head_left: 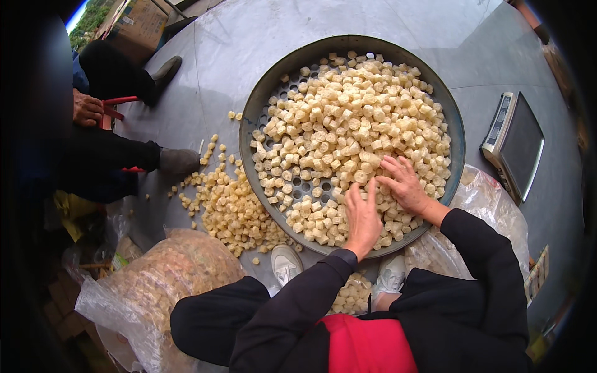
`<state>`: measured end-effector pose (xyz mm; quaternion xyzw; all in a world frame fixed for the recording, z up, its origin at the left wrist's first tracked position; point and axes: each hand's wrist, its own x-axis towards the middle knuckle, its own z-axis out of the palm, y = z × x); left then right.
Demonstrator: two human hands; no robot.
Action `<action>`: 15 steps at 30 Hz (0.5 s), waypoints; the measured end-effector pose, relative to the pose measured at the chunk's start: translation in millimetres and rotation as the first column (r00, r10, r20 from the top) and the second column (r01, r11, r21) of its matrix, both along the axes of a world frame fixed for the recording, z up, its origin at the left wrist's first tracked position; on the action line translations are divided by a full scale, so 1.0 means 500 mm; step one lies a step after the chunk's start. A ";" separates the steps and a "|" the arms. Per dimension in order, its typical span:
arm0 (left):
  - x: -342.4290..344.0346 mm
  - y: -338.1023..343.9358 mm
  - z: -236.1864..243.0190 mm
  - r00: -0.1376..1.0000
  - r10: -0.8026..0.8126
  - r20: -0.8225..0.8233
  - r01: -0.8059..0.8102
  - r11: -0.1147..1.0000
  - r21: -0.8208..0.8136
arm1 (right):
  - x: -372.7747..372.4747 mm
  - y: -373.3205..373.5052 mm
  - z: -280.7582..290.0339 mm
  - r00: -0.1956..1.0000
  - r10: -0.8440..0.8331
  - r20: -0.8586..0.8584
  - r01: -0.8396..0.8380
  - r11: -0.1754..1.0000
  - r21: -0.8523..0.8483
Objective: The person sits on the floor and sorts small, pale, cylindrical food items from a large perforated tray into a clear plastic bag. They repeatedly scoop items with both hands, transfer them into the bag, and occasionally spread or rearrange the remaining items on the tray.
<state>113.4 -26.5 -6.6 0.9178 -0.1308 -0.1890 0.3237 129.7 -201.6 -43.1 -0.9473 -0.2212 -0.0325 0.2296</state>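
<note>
A large round metal sieve [461, 133] with big holes in its base holds a heap of short, pale yellow cylindrical pieces [348, 118]. Over the near part of the heap, my left hand [364, 219] touches the pieces with its fingers stretched out. Just to its right, my right hand [404, 185] rests on the heap, fingers apart and slightly bent. The fingertips of both hands are close together, and I see nothing gripped in either. Bare holes show at the sieve's left side and near its middle.
More pieces [239, 211] lie spilled on the grey floor, left of the sieve. A filled plastic bag [168, 273] stands at lower left, another bag [491, 205] at right. Beyond that is a flat scale [516, 143]. Someone's hand [87, 109] and legs are at left.
</note>
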 end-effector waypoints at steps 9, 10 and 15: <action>0.061 0.065 -0.006 0.939 0.208 0.275 -0.160 0.969 -0.188 | 0.001 -0.002 0.003 1.000 0.028 0.000 -0.028 1.000 -0.004; 0.081 0.104 -0.051 0.930 0.319 0.180 -0.301 0.946 -0.122 | 0.002 -0.001 0.005 0.999 0.036 -0.008 -0.036 0.999 0.001; 0.131 0.237 -0.118 0.935 0.341 0.098 -0.350 0.932 0.098 | 0.002 -0.001 0.006 0.999 0.040 -0.033 -0.039 0.999 0.014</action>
